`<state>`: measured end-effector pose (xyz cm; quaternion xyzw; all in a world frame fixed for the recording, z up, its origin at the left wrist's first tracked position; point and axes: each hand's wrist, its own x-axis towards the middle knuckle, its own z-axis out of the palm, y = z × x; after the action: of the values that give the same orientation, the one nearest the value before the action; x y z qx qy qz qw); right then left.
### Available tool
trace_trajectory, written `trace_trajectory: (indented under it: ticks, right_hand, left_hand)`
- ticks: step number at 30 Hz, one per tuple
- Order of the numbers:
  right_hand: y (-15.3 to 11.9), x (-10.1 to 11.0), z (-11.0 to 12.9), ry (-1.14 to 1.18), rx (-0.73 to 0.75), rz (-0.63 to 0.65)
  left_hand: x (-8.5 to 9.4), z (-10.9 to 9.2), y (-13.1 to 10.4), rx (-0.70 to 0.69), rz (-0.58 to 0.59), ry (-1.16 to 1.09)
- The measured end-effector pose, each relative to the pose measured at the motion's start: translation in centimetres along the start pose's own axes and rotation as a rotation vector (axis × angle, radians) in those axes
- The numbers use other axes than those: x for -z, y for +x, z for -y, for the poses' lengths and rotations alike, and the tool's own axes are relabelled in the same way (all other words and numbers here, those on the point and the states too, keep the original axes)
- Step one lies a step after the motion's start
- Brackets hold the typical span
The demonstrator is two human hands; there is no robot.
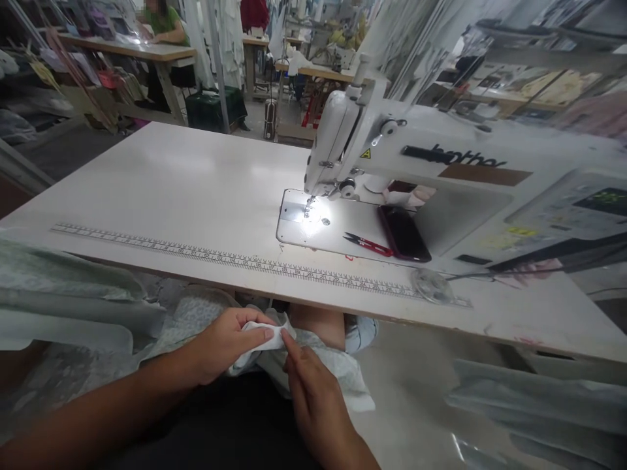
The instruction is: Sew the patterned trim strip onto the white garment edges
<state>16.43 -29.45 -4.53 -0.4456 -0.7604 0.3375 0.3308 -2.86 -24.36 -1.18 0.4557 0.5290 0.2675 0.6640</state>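
Note:
Over my lap, just below the table's front edge, both hands hold a piece of pale fabric point(267, 341). My left hand point(228, 343) pinches its folded white edge between thumb and fingers. From the right, my right hand point(311, 385) grips the same edge with its fingertips close to the left thumb. More of the pale patterned cloth point(350, 382) hangs down under my hands and across my legs. Beyond the table edge stands a white sewing machine point(337, 140), its lamp lighting the needle plate point(294, 219), with no cloth under the needle.
A printed ruler scale point(235, 261) runs along the table's front. Red thread snips point(367, 245), a dark phone point(404, 232) and a clear bobbin-like disc point(434, 286) lie by the machine. Pale cloth hangs at left point(73, 294) and right point(543, 398). Another person point(166, 26) sits at the back left.

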Motion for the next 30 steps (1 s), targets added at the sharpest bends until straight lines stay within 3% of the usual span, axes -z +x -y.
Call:
trace_trajectory:
  ticks: [11, 30]
  right_hand:
    - [0.26, -0.09, -0.25, -0.143, 0.051, -0.053]
    - [0.74, 0.29, -0.07, -0.198, 0.052, -0.005]
  left_hand:
    - [0.01, 0.08, -0.09, -0.009, -0.024, -0.002]
    - [0.29, -0.12, 0.13, -0.036, -0.027, 0.093]
